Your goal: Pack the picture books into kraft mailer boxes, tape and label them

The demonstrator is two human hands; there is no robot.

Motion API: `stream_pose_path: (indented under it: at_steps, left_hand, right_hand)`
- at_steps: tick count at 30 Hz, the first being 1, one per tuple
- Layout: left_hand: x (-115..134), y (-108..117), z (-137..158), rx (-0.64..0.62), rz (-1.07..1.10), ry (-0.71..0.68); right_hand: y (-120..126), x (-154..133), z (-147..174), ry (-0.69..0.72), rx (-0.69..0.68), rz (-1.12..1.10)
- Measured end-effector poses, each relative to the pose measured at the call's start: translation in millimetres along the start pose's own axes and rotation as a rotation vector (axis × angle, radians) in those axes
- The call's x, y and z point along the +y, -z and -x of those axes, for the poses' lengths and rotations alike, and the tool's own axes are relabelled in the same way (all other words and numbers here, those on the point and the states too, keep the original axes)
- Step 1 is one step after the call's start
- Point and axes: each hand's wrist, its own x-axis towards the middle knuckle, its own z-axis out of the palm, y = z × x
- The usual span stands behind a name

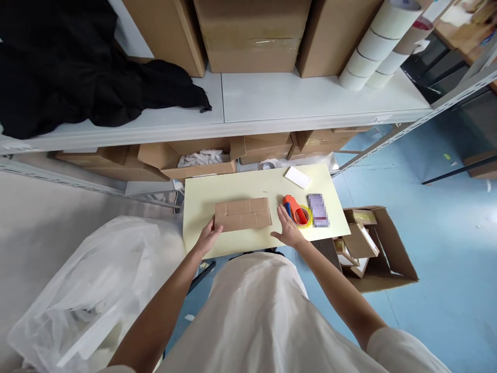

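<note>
Your cardboard box lies flat on the pale counter, its long side running across in front of you, probably so that its whole top face is easy to reach. Your left hand pinches the box at its near left corner, thumb over the top and fingers at the end; that hold seems meant to stop it sliding. Your right hand is off the box, just to its right, thumb spread away from fingers that point at the orange tape dispenser; I cannot tell whether they touch it. The dispenser sits right of the box, handy for that arm, I'd judge. The white packet, beyond the box and to its right, and the pixelated purple item, farther right, leave its top uncovered.
</note>
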Motion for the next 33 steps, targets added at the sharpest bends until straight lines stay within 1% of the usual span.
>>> stream_pose_path:
  at_steps: [3, 7, 10, 15, 18, 22, 24, 25, 27, 29, 30, 33]
  left_hand:
    - [-10, -1, 4, -0.03, 0.015, -0.034]
    - [-20, -6, 1, 0.015, -0.019, -0.039]
    - [-25, -6, -2, 0.035, -0.002, -0.034]
    - [-32, -4, 0, -0.005, 0.066, -0.02]
    - [-26, -2, 0, 0.03, 0.053, -0.028]
    - [-4, 7, -8, 0.148, -0.074, -0.057]
    - [5, 13, -14, 0.165, -0.078, -0.041]
    - [8, 15, -18, 0.154, -0.041, -0.023]
    - [8, 16, -28, 0.153, 0.073, 0.04]
    - [3, 13, -38, 0.209, 0.147, 0.106]
    - [0, 10, -43, 0.243, 0.154, 0.13]
    - [-10, 2, -57, 0.299, 0.128, 0.152]
  right_hand:
    - [-13, -12, -13, 0.002, -0.078, -0.123]
    - [-24, -15, -27, -0.057, -0.044, -0.311]
    - [-26, -13, -28, -0.077, -0.044, -0.431]
    - [-29, -12, -22, -0.123, -0.041, -0.506]
    - [-24, -17, -23, -0.141, -0.023, -0.508]
    - [-4, -28, -34, -0.135, -0.067, -0.53]
    - [5, -33, -42, -0.14, -0.063, -0.524]
    - [7, -36, -47, -0.181, -0.037, -0.505]
    - [8, -39, -57, -0.335, 0.033, -0.439]
    - [5, -40, -66, -0.502, 0.089, -0.363]
    - [3, -40, -71, -0.557, 0.097, -0.338]
    - [-5, -38, -80, -0.616, 0.081, -0.326]
